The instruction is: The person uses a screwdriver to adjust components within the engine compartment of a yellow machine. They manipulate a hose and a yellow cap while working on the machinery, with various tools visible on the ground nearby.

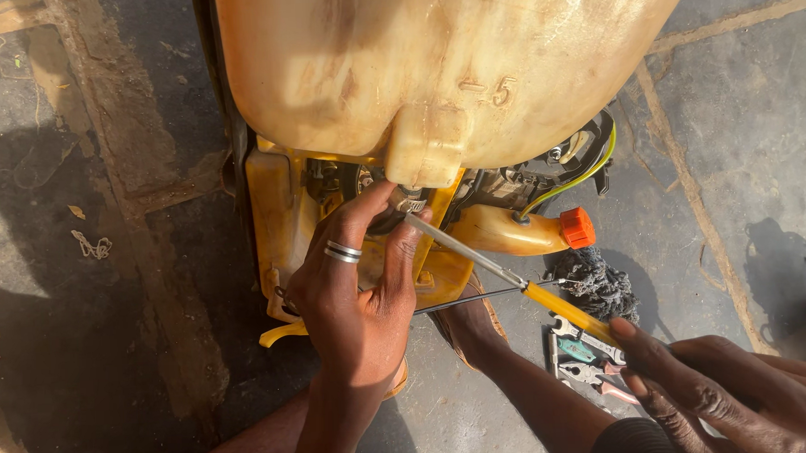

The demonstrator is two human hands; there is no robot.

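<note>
Steadying hand: left hand [356,300] pinches the small fitting [408,202] under the yellowed tank [433,65], fingers pressed together around it, likely to keep it from turning.
Tool hand: right hand [721,385] closed on the yellow handle of the screwdriver [512,276].
Screwdriver tip: at the fitting, slanted in beneath the tank.
Nearby: orange cap [578,227], pliers [586,358] on the concrete floor [83,264].
</note>
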